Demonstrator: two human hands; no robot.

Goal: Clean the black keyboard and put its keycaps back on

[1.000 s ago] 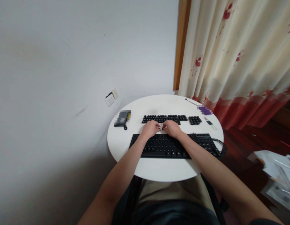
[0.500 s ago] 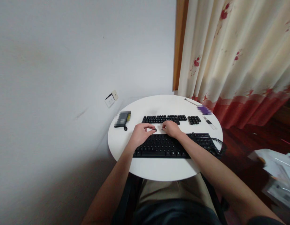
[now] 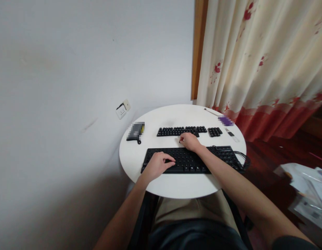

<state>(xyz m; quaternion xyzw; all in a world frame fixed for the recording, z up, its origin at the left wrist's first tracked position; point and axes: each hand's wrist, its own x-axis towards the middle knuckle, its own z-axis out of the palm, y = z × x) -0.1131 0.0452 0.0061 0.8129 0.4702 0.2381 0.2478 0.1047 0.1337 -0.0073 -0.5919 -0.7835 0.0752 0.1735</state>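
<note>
On the white round table lies a black keyboard [image 3: 188, 161] with most of its keycaps off, showing bare key posts. My left hand [image 3: 158, 165] is over its left half, thumb and forefinger pinched low at the posts; the keycap between them blends into the black surface. Just beyond the keyboard's back edge, my right hand [image 3: 189, 141] pinches a small black keycap [image 3: 180, 141] near the tabletop. Rows of loose black keycaps [image 3: 171, 131] are laid out behind my right hand, which hides part of them. A separate block of keycaps [image 3: 215, 132] sits to their right.
A dark blurred item [image 3: 135, 131] with a loop is at the table's [image 3: 176, 187] left. At the right are a purple blurred object [image 3: 225, 120], a thin brush [image 3: 211, 111] and a small tool [image 3: 230, 133]. The keyboard's cable [image 3: 245, 159] is coiled at the right edge.
My left hand has moved back toward me, from beside the right hand down onto the keyboard, carrying a keycap. My right hand has stayed nearly in place.
</note>
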